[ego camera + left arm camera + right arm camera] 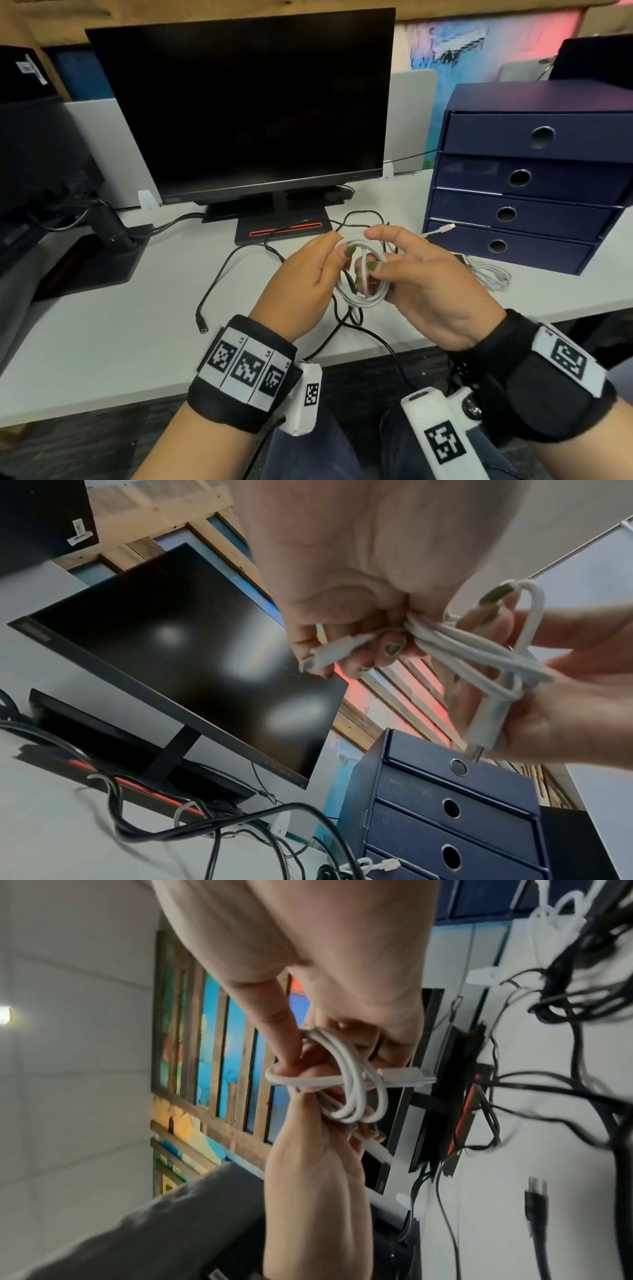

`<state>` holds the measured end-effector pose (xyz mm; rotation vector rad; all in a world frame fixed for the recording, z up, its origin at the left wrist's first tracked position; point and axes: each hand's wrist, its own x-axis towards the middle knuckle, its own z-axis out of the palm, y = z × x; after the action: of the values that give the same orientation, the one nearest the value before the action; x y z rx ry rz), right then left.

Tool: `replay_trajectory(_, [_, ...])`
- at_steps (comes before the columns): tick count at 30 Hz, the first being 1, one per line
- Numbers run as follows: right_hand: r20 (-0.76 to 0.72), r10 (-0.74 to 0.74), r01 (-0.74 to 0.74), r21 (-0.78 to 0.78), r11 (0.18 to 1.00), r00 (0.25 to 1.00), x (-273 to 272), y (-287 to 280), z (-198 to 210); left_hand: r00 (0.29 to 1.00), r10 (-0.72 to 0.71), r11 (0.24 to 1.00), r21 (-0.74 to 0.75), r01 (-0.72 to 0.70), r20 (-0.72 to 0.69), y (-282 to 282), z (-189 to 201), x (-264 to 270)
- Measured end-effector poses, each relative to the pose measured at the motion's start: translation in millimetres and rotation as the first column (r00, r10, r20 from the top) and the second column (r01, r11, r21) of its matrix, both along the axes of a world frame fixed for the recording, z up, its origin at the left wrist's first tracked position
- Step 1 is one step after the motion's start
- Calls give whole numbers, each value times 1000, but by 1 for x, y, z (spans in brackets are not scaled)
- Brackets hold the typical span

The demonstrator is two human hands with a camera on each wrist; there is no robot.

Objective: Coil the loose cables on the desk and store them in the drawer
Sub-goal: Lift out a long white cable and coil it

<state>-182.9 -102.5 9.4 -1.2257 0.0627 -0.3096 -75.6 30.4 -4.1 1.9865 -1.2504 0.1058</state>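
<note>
Both hands, left hand (308, 274) and right hand (421, 281), grip one nearly coiled white cable (363, 270) in their fingers, while black cables (239, 260) sprawl on the desk (102, 342) and the drawers (520, 205) stay shut.

wristbands (239, 373): black, white coded tags | nails (349, 251): green

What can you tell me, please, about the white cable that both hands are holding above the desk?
The white round-sheathed cable is wound into a small coil of several loops, held in the air above the white desk. The left hand pinches one side, the right hand grips the other, fingers through the loops. Both white plug ends stick out of the coil, one by each hand, as the wrist views show.
</note>
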Motion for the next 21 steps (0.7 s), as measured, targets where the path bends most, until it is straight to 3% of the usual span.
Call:
replay_trajectory(3, [61, 120, -126, 90, 988, 991, 0, -3, -4, 999, 24, 999, 28, -24, 27, -1, 2, -1])
replay_trajectory(5, [75, 115, -113, -21, 993, 991, 0, -4, -4, 999, 33, 999, 31, -33, 11, -2, 4, -2])
replay_trajectory(7, [92, 38, -14, -253, 967, 995, -2, -2, -3, 999, 37, 999, 26, -37, -10, -2, 5, -4])
replay_trajectory(10, [166, -138, 209, -564, 799, 976, -3, 2, 0, 997, 71, 997, 16, -71, -7, -2, 6, -5])
replay_trajectory(12, [212, -246, 324, -643, 694, 946, -1, 0, -1, 994, 107, 994, 9, -107, 12, -1, 7, -5])
replay_trajectory(13, [223, -276, 354, -638, 684, 935, 0, -1, -2, 992, 124, 992, 10, -124, 29, -1, 7, -5])
replay_trajectory(17, [211, -244, 314, -429, 847, 946, 0, 0, -2, 980, 165, 986, 21, -168, 111, -1, 9, -6])
replay_trajectory(21, [192, -196, 260, -413, 873, 962, -3, -2, 0, 954, 190, 981, -6, -194, 230, 0, 15, -7])
